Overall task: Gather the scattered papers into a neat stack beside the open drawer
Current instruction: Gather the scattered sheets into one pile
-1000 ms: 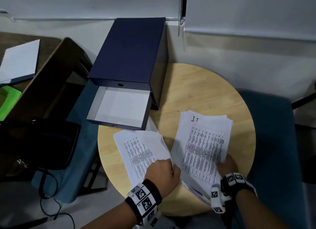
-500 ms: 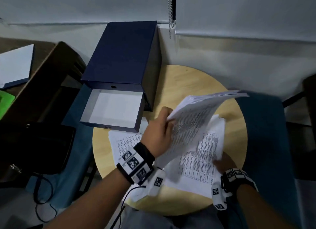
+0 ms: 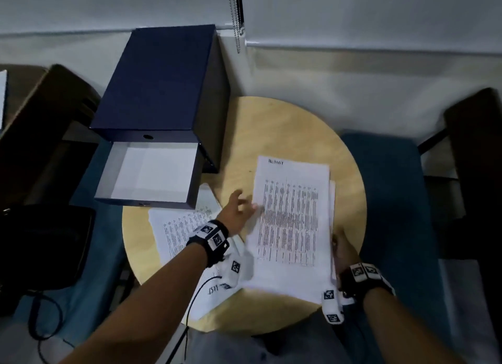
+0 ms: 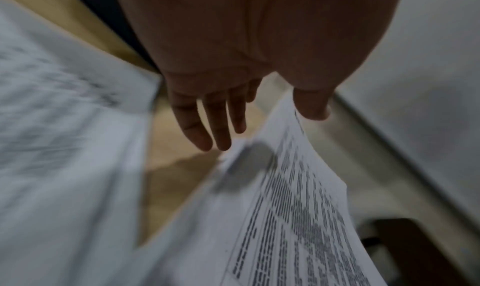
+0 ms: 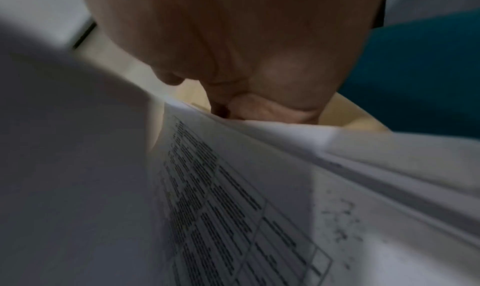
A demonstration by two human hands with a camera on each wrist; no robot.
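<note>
A stack of printed papers point(image 3: 292, 219) lies on the round wooden table point(image 3: 271, 124), to the right of the open drawer point(image 3: 152, 173) of a navy box point(image 3: 160, 83). My left hand point(image 3: 244, 204) is at the stack's left edge with its fingers straight. In the left wrist view the left hand point(image 4: 259, 130) is spread, with its thumb at the top sheet's point(image 4: 285, 208) edge. My right hand point(image 3: 339, 241) grips the stack's lower right edge. In the right wrist view its fingers point(image 5: 246, 109) curl under the sheets point(image 5: 233, 187). More loose sheets point(image 3: 176, 227) lie under my left forearm.
A dark chair point(image 3: 46, 135) and a black bag point(image 3: 40, 241) with cables stand to the left of the table. Teal seat cushions point(image 3: 394, 200) lie to the right. A blind's bead chain point(image 3: 236, 16) hangs behind the box. The loose sheets overhang the table's front edge.
My left hand lifted a bundle of sheets from the left pile, swung it right and laid it on the stack, then let go. The right hand stayed at the stack's edge.
</note>
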